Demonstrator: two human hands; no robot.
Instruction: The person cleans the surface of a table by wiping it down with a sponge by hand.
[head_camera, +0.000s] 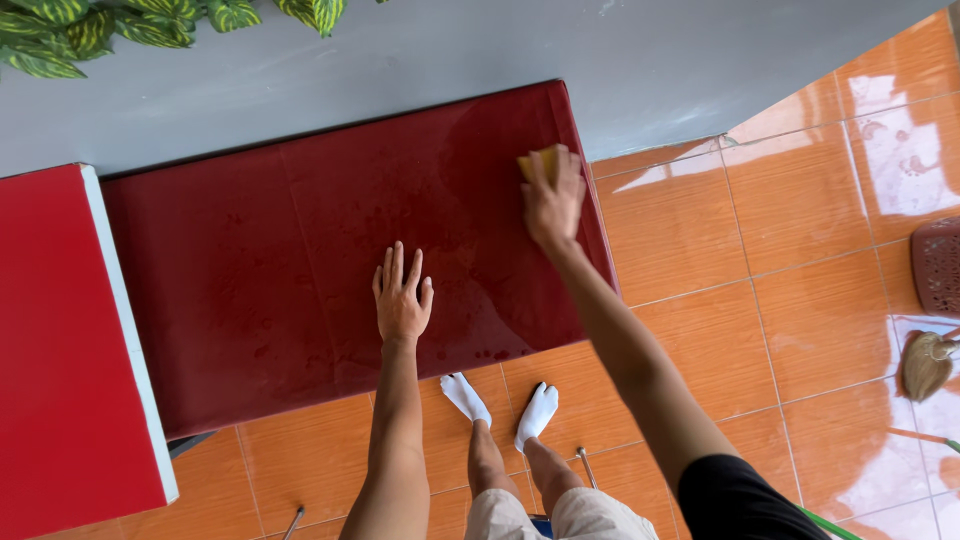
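A dark red glossy tabletop (250, 270) lies below me, wet-looking toward its right half. My right hand (552, 198) presses a yellow sponge (541, 162) onto the table's far right corner, fingers wrapped over it so only its top edge shows. My left hand (401, 292) rests flat on the tabletop near the front edge, fingers spread and holding nothing. My feet in white socks (500, 405) stand on the floor just below the table edge.
A brighter red surface with a white edge (60, 340) adjoins on the left. A grey wall (400, 60) with green leaves (90, 25) runs along the back. Orange floor tiles (800, 260) look wet; a brown perforated basket (938, 265), a broom head (925, 362) and a green handle (830, 520) lie right.
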